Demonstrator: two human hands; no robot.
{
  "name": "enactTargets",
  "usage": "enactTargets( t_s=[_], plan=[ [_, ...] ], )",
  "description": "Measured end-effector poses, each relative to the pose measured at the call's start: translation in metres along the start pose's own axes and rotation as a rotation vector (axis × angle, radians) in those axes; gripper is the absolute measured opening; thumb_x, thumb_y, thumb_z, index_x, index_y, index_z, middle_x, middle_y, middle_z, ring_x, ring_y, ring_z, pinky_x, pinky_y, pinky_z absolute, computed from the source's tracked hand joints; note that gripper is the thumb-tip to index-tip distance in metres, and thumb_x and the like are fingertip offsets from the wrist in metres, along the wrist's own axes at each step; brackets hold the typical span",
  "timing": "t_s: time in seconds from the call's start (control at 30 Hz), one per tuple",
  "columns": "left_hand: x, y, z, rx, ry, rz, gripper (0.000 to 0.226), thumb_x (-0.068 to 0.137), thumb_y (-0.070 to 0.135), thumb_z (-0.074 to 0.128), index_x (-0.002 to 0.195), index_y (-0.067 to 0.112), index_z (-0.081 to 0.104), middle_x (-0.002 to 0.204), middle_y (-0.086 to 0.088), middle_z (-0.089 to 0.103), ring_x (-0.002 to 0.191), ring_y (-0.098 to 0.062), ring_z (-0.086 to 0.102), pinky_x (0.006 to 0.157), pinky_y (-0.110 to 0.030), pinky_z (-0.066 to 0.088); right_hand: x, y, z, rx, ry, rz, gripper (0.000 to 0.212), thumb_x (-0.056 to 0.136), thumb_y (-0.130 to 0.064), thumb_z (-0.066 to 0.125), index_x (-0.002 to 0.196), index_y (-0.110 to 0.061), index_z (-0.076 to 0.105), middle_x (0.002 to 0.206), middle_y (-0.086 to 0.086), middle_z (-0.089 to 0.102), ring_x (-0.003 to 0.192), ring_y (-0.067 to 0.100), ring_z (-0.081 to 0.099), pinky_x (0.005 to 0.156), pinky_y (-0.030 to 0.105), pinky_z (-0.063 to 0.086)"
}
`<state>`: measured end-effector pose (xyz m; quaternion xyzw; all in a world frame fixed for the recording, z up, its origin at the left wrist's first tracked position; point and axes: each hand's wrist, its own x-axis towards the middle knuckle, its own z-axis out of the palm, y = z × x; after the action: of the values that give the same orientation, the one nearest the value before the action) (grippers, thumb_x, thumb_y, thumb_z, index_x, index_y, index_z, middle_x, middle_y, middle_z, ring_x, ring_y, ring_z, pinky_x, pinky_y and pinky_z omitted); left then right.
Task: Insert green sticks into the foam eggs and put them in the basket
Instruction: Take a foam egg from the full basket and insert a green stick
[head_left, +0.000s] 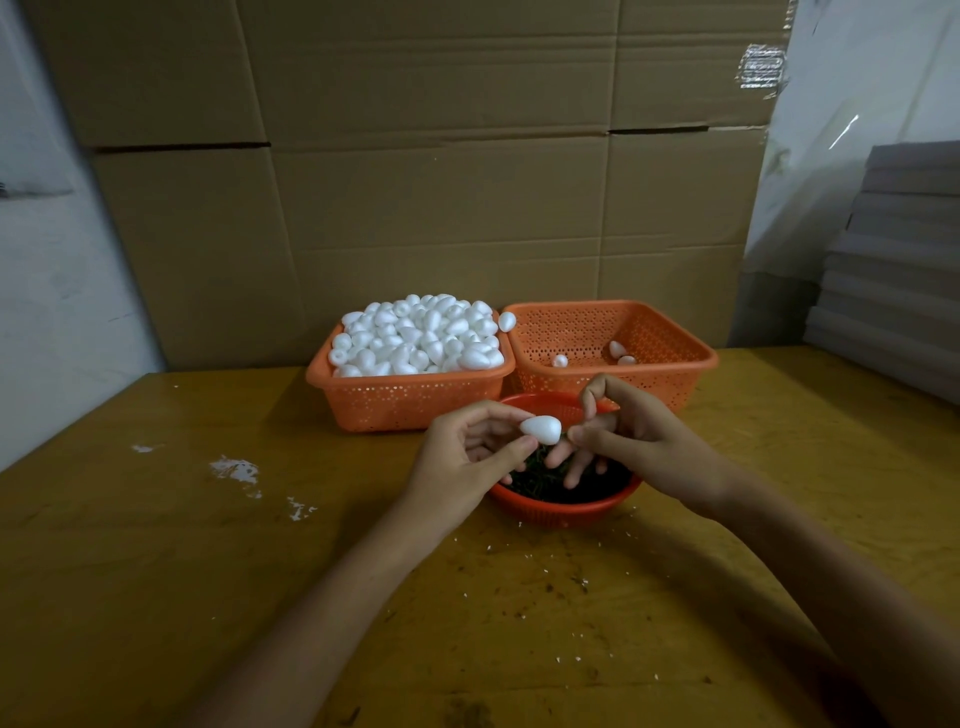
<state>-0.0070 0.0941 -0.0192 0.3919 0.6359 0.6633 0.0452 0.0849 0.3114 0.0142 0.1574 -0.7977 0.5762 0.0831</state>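
Left hand (467, 452), foam egg (541, 429) and right hand (639, 447) half-hide the red bowl (561, 512).

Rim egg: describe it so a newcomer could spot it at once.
Against the cardboard wall stand two orange baskets side by side: the left basket heaped with eggs, the right basket nearly empty. Where their far rims meet, the rim egg perches alone, outside the heap.

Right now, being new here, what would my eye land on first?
The heap of white foam eggs piled in the left orange basket at the back stands out. Nearer, over a red bowl, the left hand pinches a single egg, the right hand close against it.
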Motion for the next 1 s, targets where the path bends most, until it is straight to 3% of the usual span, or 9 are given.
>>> enactTargets(
  t_s=[0.27, 0.47, 0.63, 0.77, 1.0],
  plan=[
    [-0.001, 0.002, -0.001, -0.012, -0.026, 0.022, 0.024, 0.097, 0.005, 0.072, 0.117, 0.017, 0.075, 0.104, -0.007, 0.078, 0.084, -0.019, 0.072, 0.066, -0.026, 0.057, -0.001, -0.003, 0.004, -0.05, -0.036, 0.015, 0.022, 0.102, -0.005, 0.057, 0.111, 0.006, 0.04, 0.105, 0.015, 0.079, 0.087, 0.034, 0.077, 0.076, 0.024, 0.058],
    [-0.002, 0.004, -0.001, 0.02, -0.042, 0.02, 0.032, 0.099, -0.001, 0.067, 0.124, 0.018, 0.074, 0.109, -0.006, 0.078, 0.084, -0.017, 0.072, 0.068, -0.027, 0.056, -0.001, -0.002, 0.006, -0.108, -0.066, 0.016, 0.022, 0.102, -0.001, 0.058, 0.112, 0.007, 0.041, 0.108, 0.015, 0.079, 0.091, 0.038, 0.076, 0.088, 0.04, 0.062],
    [-0.003, 0.005, 0.004, 0.024, 0.032, -0.009, 0.052, 0.098, 0.004, 0.07, 0.144, 0.023, 0.056, 0.11, 0.001, 0.076, 0.081, -0.012, 0.071, 0.068, -0.027, 0.057, 0.0, -0.002, 0.006, -0.11, -0.029, 0.024, 0.022, 0.102, -0.004, 0.059, 0.112, 0.006, 0.041, 0.108, 0.015, 0.079, 0.094, 0.039, 0.075, 0.093, 0.04, 0.06],
    [-0.003, 0.005, 0.005, 0.031, 0.043, -0.024, 0.042, 0.096, 0.01, 0.074, 0.134, 0.023, 0.061, 0.11, -0.001, 0.076, 0.085, -0.02, 0.073, 0.067, -0.027, 0.056, 0.0, -0.001, 0.008, -0.108, -0.003, 0.02, 0.022, 0.101, -0.005, 0.059, 0.109, 0.004, 0.042, 0.108, 0.014, 0.079, 0.094, 0.038, 0.075, 0.095, 0.042, 0.06],
    [-0.004, 0.007, 0.003, 0.019, -0.007, 0.033, 0.027, 0.091, 0.01, 0.08, 0.116, 0.017, 0.073, 0.107, -0.004, 0.077, 0.087, -0.021, 0.071, 0.066, -0.03, 0.054, 0.001, 0.004, 0.013, -0.182, 0.075, 0.0, 0.017, 0.1, -0.003, 0.061, 0.107, 0.0, 0.047, 0.093, 0.003, 0.079, 0.093, 0.029, 0.076, 0.098, 0.045, 0.059]
  ],
)
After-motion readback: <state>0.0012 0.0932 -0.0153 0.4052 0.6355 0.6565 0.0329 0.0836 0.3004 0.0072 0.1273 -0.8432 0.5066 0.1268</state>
